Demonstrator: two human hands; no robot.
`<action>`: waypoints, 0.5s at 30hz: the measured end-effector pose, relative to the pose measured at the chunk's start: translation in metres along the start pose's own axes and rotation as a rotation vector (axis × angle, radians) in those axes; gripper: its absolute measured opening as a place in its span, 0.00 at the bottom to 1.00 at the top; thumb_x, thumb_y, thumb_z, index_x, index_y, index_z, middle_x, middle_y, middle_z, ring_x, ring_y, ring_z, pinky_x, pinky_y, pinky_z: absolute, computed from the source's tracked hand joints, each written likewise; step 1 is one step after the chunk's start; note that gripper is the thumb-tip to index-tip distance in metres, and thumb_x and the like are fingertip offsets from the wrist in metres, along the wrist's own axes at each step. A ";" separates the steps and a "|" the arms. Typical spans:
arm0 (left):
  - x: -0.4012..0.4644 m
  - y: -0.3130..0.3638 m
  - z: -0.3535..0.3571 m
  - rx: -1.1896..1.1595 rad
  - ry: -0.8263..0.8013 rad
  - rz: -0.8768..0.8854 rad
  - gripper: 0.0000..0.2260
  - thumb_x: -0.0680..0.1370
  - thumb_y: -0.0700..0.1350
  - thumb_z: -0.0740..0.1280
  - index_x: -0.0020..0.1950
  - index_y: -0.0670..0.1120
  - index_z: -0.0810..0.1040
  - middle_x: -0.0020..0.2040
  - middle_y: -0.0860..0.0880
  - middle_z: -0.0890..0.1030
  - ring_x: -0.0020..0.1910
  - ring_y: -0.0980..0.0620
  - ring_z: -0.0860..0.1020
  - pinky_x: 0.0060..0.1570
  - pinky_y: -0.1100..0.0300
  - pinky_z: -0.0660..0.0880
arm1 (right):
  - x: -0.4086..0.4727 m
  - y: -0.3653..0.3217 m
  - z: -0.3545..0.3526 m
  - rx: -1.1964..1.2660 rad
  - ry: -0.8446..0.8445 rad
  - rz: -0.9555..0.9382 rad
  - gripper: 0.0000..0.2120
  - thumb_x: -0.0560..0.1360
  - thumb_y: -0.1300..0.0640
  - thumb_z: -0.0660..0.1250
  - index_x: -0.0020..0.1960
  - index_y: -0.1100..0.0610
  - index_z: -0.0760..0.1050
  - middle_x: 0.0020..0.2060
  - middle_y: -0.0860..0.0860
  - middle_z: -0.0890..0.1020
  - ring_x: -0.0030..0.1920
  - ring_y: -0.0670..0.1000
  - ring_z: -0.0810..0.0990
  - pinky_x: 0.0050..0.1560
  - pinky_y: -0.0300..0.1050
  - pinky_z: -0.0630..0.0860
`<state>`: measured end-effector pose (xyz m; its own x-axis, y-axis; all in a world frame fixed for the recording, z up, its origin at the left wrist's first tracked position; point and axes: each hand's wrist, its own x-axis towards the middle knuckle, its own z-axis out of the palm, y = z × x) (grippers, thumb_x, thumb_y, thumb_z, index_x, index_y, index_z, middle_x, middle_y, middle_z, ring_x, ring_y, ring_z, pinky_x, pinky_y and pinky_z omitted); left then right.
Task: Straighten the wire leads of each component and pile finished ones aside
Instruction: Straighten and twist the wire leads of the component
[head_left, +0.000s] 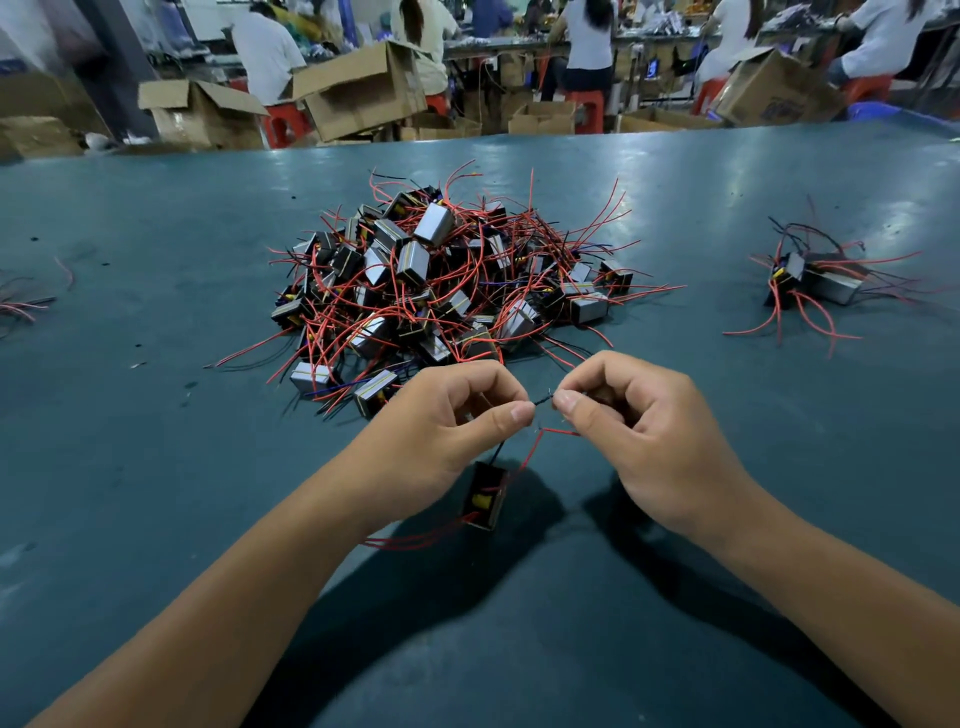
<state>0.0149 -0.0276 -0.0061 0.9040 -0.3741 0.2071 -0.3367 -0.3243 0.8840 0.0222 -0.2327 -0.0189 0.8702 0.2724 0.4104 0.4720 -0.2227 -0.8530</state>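
A small black component (487, 496) with a yellow core hangs just above the green table, below my hands. Its thin black lead (543, 399) runs up and is pinched between my left hand (457, 415) and my right hand (631, 421), thumb and forefinger of each closed on it. A red lead (535, 447) bends up from the component toward my right hand. More red leads trail out to the left under my left wrist. A big heap of components (436, 280) with tangled red and black wires lies straight ahead.
A small pile of components (815, 283) sits at the right on the green table (156, 467). A few wires (26, 304) lie at the far left edge. Beyond the table are open cardboard boxes (358, 88), red stools and seated people at benches.
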 end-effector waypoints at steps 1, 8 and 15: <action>0.001 -0.001 0.000 0.023 0.021 0.002 0.07 0.81 0.47 0.68 0.46 0.46 0.80 0.34 0.56 0.73 0.33 0.57 0.68 0.35 0.67 0.66 | 0.002 0.000 -0.001 -0.002 0.004 0.008 0.05 0.75 0.53 0.67 0.42 0.52 0.78 0.28 0.58 0.71 0.30 0.54 0.66 0.31 0.46 0.65; -0.002 0.000 -0.002 0.004 0.147 -0.026 0.05 0.79 0.42 0.71 0.44 0.46 0.79 0.32 0.58 0.74 0.31 0.59 0.69 0.33 0.69 0.67 | 0.004 0.003 -0.009 0.004 -0.002 0.024 0.04 0.75 0.55 0.66 0.46 0.50 0.71 0.34 0.44 0.75 0.36 0.46 0.73 0.37 0.47 0.73; -0.007 0.003 0.010 0.264 0.116 0.010 0.08 0.73 0.54 0.76 0.41 0.51 0.83 0.31 0.57 0.78 0.29 0.61 0.70 0.32 0.66 0.66 | 0.003 -0.002 -0.011 -0.185 -0.073 -0.126 0.02 0.73 0.56 0.70 0.45 0.51 0.78 0.38 0.45 0.79 0.39 0.49 0.78 0.40 0.46 0.76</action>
<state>0.0046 -0.0346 -0.0092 0.9193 -0.2817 0.2748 -0.3888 -0.5420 0.7451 0.0254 -0.2420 -0.0120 0.7936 0.3739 0.4800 0.5998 -0.3484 -0.7203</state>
